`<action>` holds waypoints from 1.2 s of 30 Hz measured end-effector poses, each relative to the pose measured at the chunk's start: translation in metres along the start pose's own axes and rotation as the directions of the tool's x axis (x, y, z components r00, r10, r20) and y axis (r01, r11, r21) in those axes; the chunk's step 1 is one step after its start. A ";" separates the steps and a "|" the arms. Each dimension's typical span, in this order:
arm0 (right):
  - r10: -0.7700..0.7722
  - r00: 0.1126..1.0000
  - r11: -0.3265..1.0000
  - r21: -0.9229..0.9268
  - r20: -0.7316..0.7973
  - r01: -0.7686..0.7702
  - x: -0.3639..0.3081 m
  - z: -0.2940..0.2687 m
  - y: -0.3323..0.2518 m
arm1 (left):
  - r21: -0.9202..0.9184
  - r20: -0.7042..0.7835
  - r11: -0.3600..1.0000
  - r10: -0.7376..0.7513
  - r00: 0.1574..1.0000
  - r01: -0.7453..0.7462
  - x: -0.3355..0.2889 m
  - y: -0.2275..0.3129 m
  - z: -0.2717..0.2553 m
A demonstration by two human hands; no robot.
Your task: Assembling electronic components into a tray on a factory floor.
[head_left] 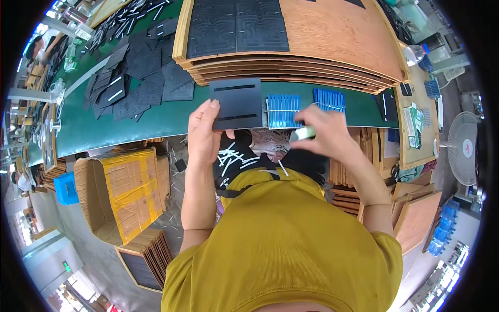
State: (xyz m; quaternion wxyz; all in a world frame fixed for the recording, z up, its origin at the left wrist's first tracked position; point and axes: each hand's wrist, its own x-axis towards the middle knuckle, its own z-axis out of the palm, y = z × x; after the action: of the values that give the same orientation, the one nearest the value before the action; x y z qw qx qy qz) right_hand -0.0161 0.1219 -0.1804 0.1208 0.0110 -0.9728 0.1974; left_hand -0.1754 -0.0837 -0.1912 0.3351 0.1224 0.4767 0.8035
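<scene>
My left hand (pixel 204 127) grips a square dark grey panel (pixel 236 103) by its left edge, tilted up over the near table edge. Two black strips run across the panel, one near the top and one near the bottom. To the right, my right hand (pixel 331 134) is closed around a small pale green and white block (pixel 303 133), its fingers a little smeared by motion. Just beyond that hand lie two blue ribbed bundles (pixel 283 106), (pixel 329 98) of thin sticks on the green table (pixel 171 117). Thin white strips (pixel 232 160) are scattered across my lap.
Stacked wooden trays (pixel 332 36) stand at the back, the top one bearing black sheets (pixel 260 26). Loose black sheets (pixel 148 67) pile up at the left. Below the table are a taped cardboard box (pixel 130 184) and wooden boards (pixel 418 218). A fan (pixel 462 148) stands right.
</scene>
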 end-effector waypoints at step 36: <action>-0.206 0.905 0.960 0.104 -0.372 0.261 0.027 -0.011 -0.015 | -0.215 0.150 0.968 -0.098 0.984 0.129 -0.002 -0.009 0.021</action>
State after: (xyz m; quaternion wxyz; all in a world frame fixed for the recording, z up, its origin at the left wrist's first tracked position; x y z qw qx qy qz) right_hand -0.0393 0.1125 -0.1584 0.3172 0.1006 -0.9084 0.2532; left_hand -0.1596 -0.0677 -0.1877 0.4243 0.1116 0.3652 0.8211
